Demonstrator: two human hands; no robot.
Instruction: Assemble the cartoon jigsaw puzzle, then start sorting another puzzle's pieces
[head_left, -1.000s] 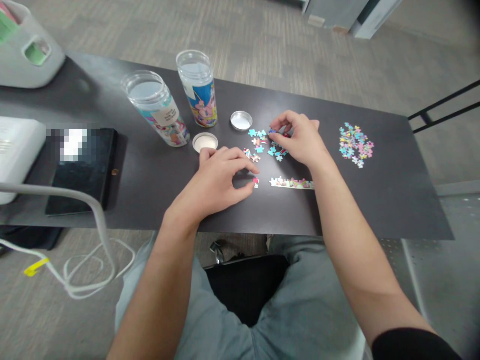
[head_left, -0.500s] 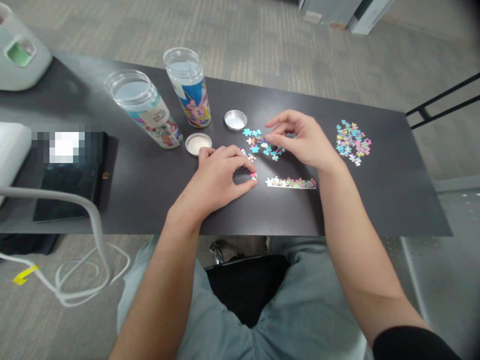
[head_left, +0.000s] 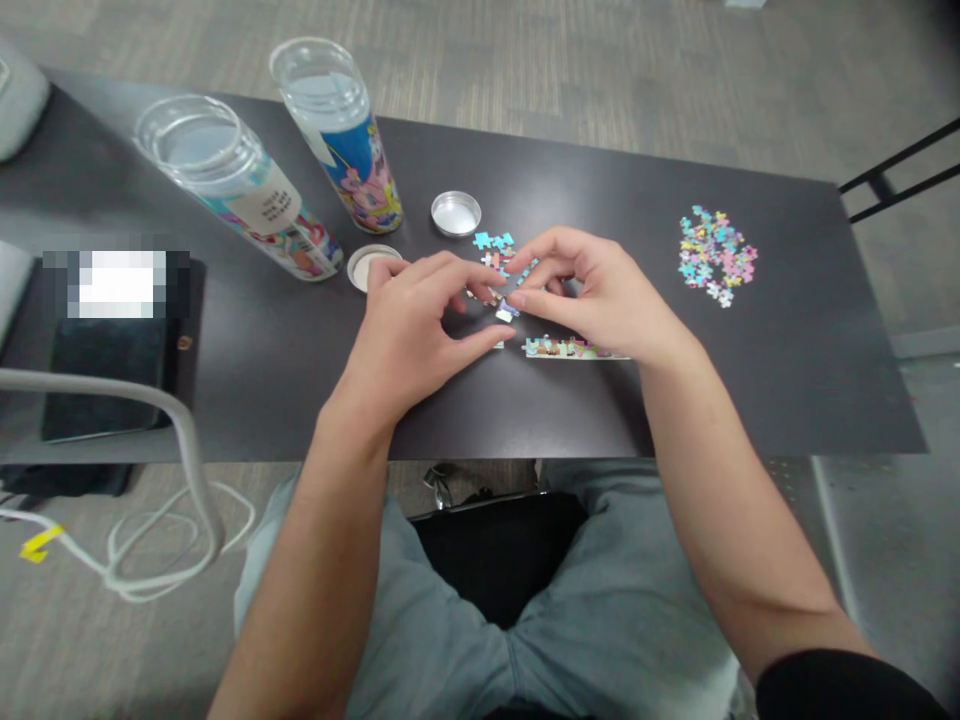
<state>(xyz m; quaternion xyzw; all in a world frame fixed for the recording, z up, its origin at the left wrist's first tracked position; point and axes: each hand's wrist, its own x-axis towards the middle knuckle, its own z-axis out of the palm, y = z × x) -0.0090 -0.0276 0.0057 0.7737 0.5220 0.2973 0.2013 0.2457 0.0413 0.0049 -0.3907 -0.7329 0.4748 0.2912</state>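
Note:
My right hand (head_left: 600, 290) has thumb and fingertips closed on a small purple and white puzzle piece (head_left: 507, 310). Facing it, my left hand (head_left: 416, 325) spreads its thumb and fingers around that piece. Another puzzle piece (head_left: 499, 345) shows partly at the left thumb tip. A joined strip of puzzle pieces (head_left: 562, 349) lies flat, just right of the left thumb; the right wrist covers its far end. Behind the fingers are loose blue and mixed puzzle pieces (head_left: 492, 241), partly hidden by both hands.
Two clear-topped picture canisters (head_left: 274, 215) (head_left: 360, 175) stand at left. Two round lids (head_left: 456, 214) (head_left: 367, 265) lie nearby. A pile of puzzle pieces (head_left: 716, 255) sits at right on the dark table (head_left: 810, 350). A black tablet-like object (head_left: 112, 370) and a white cable (head_left: 187, 440) are left.
My right hand has come from the loose pieces toward my left hand, now with a puzzle piece in its fingertips. My left thumb and fingers have spread wider. The view has shifted slightly.

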